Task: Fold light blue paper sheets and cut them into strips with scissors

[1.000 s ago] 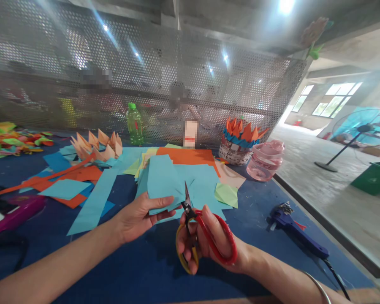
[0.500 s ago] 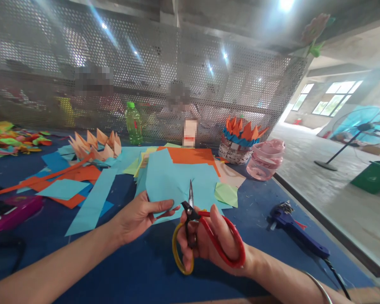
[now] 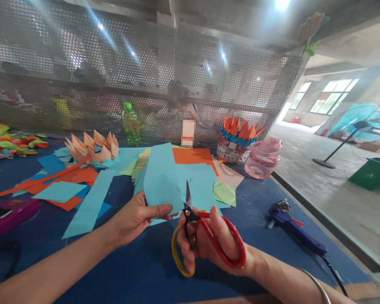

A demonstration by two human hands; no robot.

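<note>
My left hand [image 3: 136, 217] pinches the lower edge of a light blue paper sheet [image 3: 163, 177] and holds it tilted up above the blue table [image 3: 145, 270]. My right hand [image 3: 209, 240] grips scissors [image 3: 205, 240] with one red and one yellow handle loop. Their short blades point up at the sheet's lower right edge, close to my left thumb. More light blue paper [image 3: 202, 185] lies flat behind the scissors.
Orange and blue paper scraps [image 3: 72, 190] and folded paper points [image 3: 91, 145] lie to the left. A green bottle [image 3: 130, 124], a paper crown on a basket [image 3: 237, 141] and a pink container [image 3: 264, 158] stand behind. A blue glue gun [image 3: 291, 228] lies at right.
My left hand has lifted the blue sheet more upright. The scissor handles have spread wider and the blades have shifted slightly along the sheet's edge.
</note>
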